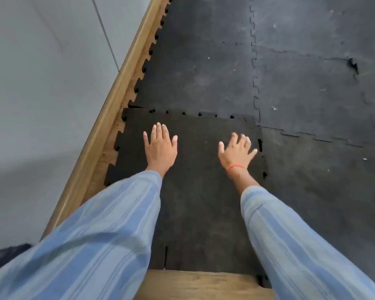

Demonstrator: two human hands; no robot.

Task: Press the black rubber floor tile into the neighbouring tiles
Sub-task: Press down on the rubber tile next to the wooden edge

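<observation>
Wood floor (204, 284) along grey wall (41, 83), mostly tiled. Black tile (195, 191) at near corner, beside neighbours (199, 68); far and right seams gapped, apparently not yet locked. Left hand (160, 146) flat, right hand (236, 151) splayed, both empty, on tile.

You wear loose long sleeves (108, 224) striped in pale and deeper blue. A thin orange thread bracelet (235, 167) circles your right wrist.

Floor tile (204, 191) black, speckled – sleeves (108, 234) blue-striped – wrist thread (235, 167) orange – skirting board (108, 118) tan wood.
</observation>
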